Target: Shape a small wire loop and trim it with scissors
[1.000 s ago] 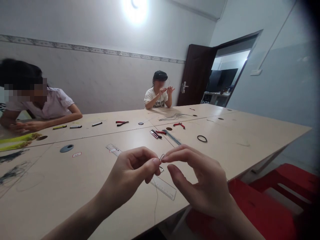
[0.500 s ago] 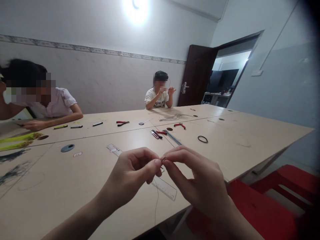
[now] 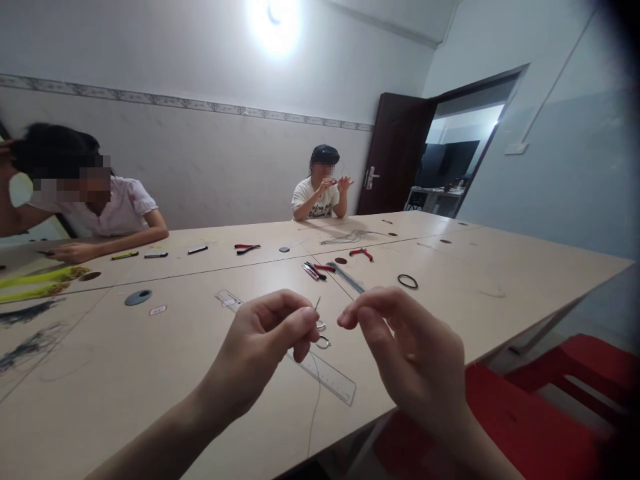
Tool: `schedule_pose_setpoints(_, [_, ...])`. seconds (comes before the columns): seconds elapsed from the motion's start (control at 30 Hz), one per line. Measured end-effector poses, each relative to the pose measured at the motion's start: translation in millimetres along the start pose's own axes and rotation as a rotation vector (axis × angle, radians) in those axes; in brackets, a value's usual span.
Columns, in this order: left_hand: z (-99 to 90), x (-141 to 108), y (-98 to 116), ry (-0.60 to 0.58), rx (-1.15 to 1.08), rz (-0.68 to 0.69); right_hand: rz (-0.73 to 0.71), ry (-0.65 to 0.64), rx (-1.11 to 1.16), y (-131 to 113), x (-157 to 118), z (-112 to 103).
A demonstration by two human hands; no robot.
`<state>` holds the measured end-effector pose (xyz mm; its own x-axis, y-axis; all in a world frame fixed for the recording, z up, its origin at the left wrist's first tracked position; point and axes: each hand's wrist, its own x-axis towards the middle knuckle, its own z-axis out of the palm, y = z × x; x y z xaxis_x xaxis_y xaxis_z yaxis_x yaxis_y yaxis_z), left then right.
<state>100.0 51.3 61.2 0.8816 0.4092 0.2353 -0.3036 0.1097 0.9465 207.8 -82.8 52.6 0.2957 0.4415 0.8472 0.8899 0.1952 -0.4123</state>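
Between its thumb and index finger, my left hand (image 3: 280,333) pinches a thin cord (image 3: 318,305), whose short end sticks up above the fingertips. Two small metal rings (image 3: 323,342) hang beside its lower fingers, and a long thin strand drops from there toward the table's front edge. My right hand (image 3: 410,347) is a little to the right, apart from the left, with thumb and index finger bent close together; whether anything is between them is too small to tell. Under the hands lies a clear ruler (image 3: 335,380).
On the table (image 3: 175,353) lie pliers (image 3: 247,249), red-handled tools (image 3: 361,255), a black ring (image 3: 407,281), a grey disc (image 3: 138,297) and yellow cords (image 3: 40,283). Two people sit across the table. Red stools (image 3: 530,413) stand at the right.
My right hand has come away from the left fingertips to the right. The cord end now shows above my left fingers, and the metal rings are in plainer sight.
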Motion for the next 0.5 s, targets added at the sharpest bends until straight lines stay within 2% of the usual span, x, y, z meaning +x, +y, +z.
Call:
schedule_pose_setpoints(0.27, [4.6, 3.4, 2.2, 0.087, -0.067, 0.098, 0.017, -0.075, 0.015, 1.8, -0.5, 2.1])
schedule_pose_setpoints(0.5, [3.2, 3.7, 0.4, 0.073, -0.036, 0.094, 0.036, -0.098, 0.022, 2.4, -0.5, 0.6])
